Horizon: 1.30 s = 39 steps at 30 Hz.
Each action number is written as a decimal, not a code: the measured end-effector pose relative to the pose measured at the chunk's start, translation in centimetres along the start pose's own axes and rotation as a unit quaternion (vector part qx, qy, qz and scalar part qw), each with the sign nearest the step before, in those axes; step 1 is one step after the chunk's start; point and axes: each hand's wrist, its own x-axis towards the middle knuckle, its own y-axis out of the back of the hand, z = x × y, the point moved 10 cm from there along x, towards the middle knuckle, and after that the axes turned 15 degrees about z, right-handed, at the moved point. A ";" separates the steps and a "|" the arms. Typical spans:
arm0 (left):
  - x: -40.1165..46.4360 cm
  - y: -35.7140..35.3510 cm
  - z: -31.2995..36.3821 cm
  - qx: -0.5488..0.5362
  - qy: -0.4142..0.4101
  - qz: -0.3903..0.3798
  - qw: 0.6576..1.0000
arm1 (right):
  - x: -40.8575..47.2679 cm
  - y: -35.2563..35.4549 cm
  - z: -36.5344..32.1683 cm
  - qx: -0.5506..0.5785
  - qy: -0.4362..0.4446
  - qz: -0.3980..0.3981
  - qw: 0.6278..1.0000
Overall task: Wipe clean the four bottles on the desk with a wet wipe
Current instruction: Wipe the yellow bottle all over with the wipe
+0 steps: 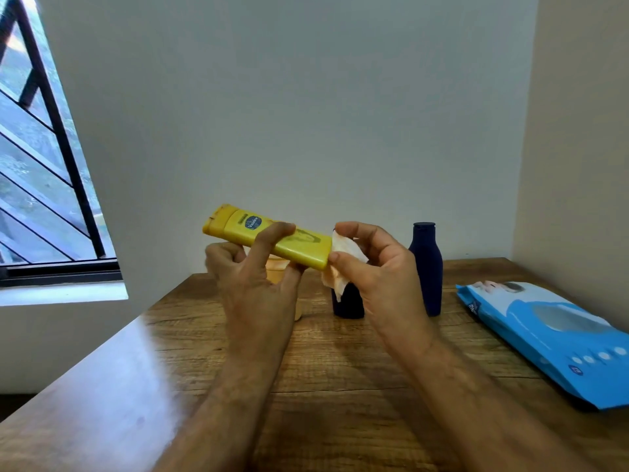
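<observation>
At frame centre, the left hand [253, 284] grips the yellow bottle [269, 237], held aloft and tilted, cap toward upper left. The right hand [371, 267] pinches a wipe [340, 264] against its base. Two blue bottles [427, 270] stand behind on the desk [340, 369]; a fourth, mostly hidden, appears orange. The wipe pack [551, 335] lies at right.

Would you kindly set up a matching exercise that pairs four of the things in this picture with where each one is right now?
Things:
1. yellow bottle
2. wet wipe
3. tall blue bottle
4. blue wipes pack

Places:
A. lying flat at the desk's right edge
B. held tilted in the air by the left hand
C. standing upright on the desk
D. pinched in the right hand against the bottle's base

Pairs: 1-B, 2-D, 3-C, 4-A
</observation>
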 end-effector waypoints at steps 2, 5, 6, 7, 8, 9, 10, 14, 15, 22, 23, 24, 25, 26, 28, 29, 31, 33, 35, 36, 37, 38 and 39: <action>0.1 0.7 0.3 0.051 -0.013 0.028 0.998 | -0.1 0.1 -0.2 0.002 0.007 0.009 1.000; 0.1 0.6 -0.1 0.076 -0.012 0.018 0.997 | 0.1 0.9 -0.2 0.011 -0.001 0.045 0.999; 0.0 0.4 -0.1 0.076 -0.023 0.010 0.997 | 0.2 1.0 -0.2 0.020 -0.009 0.053 0.998; -0.1 0.2 0.0 0.073 -0.033 0.002 0.997 | 0.2 1.1 -0.2 0.033 -0.017 0.057 0.998; -0.1 0.1 0.1 0.068 -0.039 -0.003 0.997 | 0.3 1.2 -0.2 0.044 -0.023 0.059 0.997; -0.1 0.1 0.2 0.054 -0.036 -0.006 0.998 | 0.3 1.3 -0.3 0.050 -0.022 0.062 0.997; -0.1 0.2 0.4 0.029 -0.020 -0.009 0.999 | 0.4 1.4 -0.5 0.051 -0.017 0.065 0.996; -0.5 -0.1 1.7 -0.081 0.005 -0.060 0.995 | 0.3 2.1 -1.8 0.031 0.041 0.087 0.995; -0.8 -0.4 2.0 -0.087 -0.007 -0.079 0.993 | 0.2 2.3 -2.3 0.027 0.061 0.093 0.993; -2.0 -2.0 0.7 -0.029 -0.009 -0.150 0.988 | -1.7 -0.1 -3.5 -0.080 0.182 0.013 0.980; -1.9 -2.0 0.4 -0.016 -0.006 -0.150 0.989 | -1.9 -0.3 -3.6 -0.081 0.195 0.003 0.977; -1.9 -1.9 0.1 -0.006 0.000 -0.149 0.989 | -2.1 -0.5 -3.9 -0.082 0.216 -0.006 0.973; -1.9 -1.9 0.0 -0.001 0.006 -0.148 0.989 | -2.4 -0.7 -4.4 -0.088 0.248 -0.014 0.965; -1.9 -1.9 0.0 -0.003 0.010 -0.147 0.989 | -2.7 -1.0 -4.8 -0.099 0.286 -0.024 0.953; -1.9 -1.9 0.0 -0.016 0.008 -0.149 0.989 | -3.4 -1.3 -5.4 -0.129 0.362 -0.039 0.923; -1.9 -1.9 -0.1 -0.020 0.007 -0.154 0.988 | -3.7 -1.4 -5.7 -0.147 0.393 -0.043 0.907; -2.0 -2.1 -0.2 -0.032 0.014 -0.167 0.985 | -4.3 -1.8 -6.1 -0.179 0.446 -0.056 0.875; -2.2 -2.3 0.0 -0.057 0.027 -0.182 0.981 | -5.0 -2.0 -6.5 -0.188 0.482 -0.067 0.853; -2.2 -2.4 0.4 -0.084 0.033 -0.189 0.978 | -5.3 -2.1 -6.7 -0.187 0.499 -0.075 0.843; -2.2 -2.4 0.5 -0.093 0.033 -0.187 0.977 | -5.3 -2.2 -6.6 -0.193 0.500 -0.081 0.841; -2.1 -2.3 0.6 -0.100 0.031 -0.184 0.977 | -5.2 -2.3 -6.5 -0.202 0.498 -0.088 0.839; -2.1 -2.2 0.7 -0.105 0.029 -0.181 0.977 | -5.1 -2.3 -6.3 -0.212 0.493 -0.093 0.839; -2.1 -2.2 0.7 -0.110 0.027 -0.178 0.977 | -4.9 -2.3 -6.2 -0.221 0.487 -0.091 0.840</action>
